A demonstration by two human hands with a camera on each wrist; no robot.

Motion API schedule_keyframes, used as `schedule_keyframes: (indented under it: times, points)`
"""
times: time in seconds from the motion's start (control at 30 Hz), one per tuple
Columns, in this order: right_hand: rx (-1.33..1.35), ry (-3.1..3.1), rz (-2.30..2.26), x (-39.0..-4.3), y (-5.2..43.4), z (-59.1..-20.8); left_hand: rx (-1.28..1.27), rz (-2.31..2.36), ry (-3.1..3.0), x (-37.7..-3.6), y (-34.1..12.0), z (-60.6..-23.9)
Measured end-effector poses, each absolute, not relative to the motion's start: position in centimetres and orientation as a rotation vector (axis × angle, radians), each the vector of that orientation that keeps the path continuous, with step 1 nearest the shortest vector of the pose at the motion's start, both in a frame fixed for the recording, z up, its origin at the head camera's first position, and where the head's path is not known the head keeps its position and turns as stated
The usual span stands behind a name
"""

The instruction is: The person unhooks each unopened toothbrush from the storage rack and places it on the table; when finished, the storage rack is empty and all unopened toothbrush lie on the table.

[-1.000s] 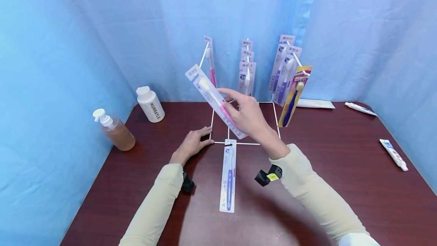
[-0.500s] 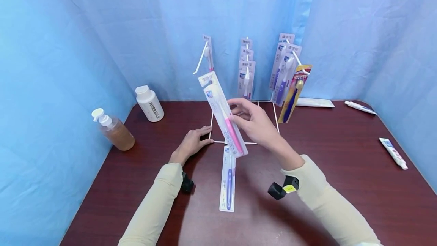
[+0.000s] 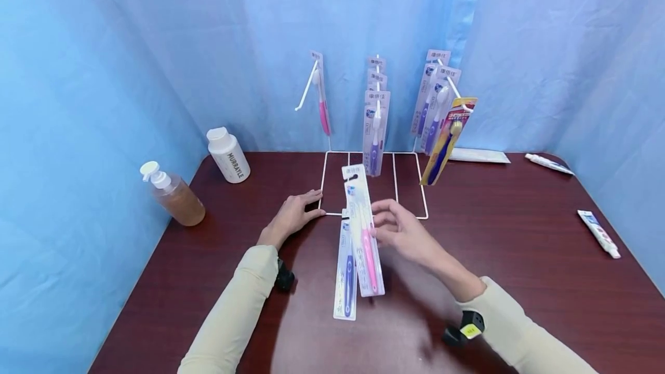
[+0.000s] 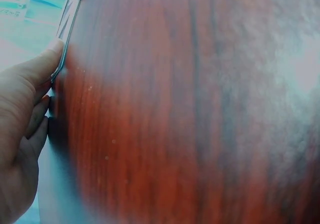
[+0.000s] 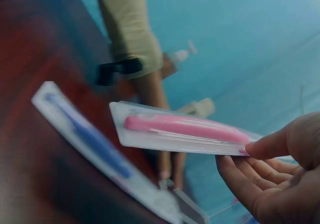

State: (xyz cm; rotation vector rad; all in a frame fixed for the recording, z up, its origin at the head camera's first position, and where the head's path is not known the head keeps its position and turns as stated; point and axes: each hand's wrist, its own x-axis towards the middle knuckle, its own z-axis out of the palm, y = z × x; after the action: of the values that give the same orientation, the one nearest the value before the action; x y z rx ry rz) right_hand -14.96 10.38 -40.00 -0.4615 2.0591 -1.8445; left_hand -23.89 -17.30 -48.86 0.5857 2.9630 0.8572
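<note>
Above the dark red-brown wood-grain surface (image 3: 499,241): a long white-and-clear blister pack with a pink toothbrush (image 3: 365,235) hangs in mid-air, its top leaning slightly left.
Right hand (image 3: 402,232): thumb and fingers pinch the pack's right edge; both are lower and nearer the person than a second ago, when the pack slanted up by the hook's tip.
White wire rack (image 3: 323,181): it stands as before, its front left corner touched by the spread thumb and fingers of the left hand (image 3: 291,216), which has not shifted.
Left hook, a thin white wire arm (image 3: 303,92): bare toward its tip, with one pink-handled toothbrush pack (image 3: 322,97) at the back.
Purple-handled toothbrush pack (image 3: 347,281): flat on the surface, partly overlapped in the head view, though the right wrist view shows a gap between the two.
Meaning: the pink pack appears free of the hook, its move away from the rack seemingly underway, and it is not yet set down.
</note>
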Motion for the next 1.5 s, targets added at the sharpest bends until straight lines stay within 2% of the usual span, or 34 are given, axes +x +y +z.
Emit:
schedule_keyframes:
  times: [0.3,0.8,1.23,1.5]
  points:
    - [-0.140,1.961,-1.846,-12.9,12.0,-44.9,0.578,0.842,2.944,-23.7,-17.1,-48.7]
    - [-0.068,2.085,-1.692,-13.2,11.1,-47.1,0.543,0.814,2.929,-23.8,-17.2,-48.9]
    - [-0.276,2.361,-1.403,-13.5,11.8,-44.5,0.540,0.823,2.938,-24.0,-17.2,-48.4]
    - [-0.606,2.709,-1.164,-15.3,10.3,-42.6,0.522,0.809,2.919,-23.9,-17.2,-48.5]
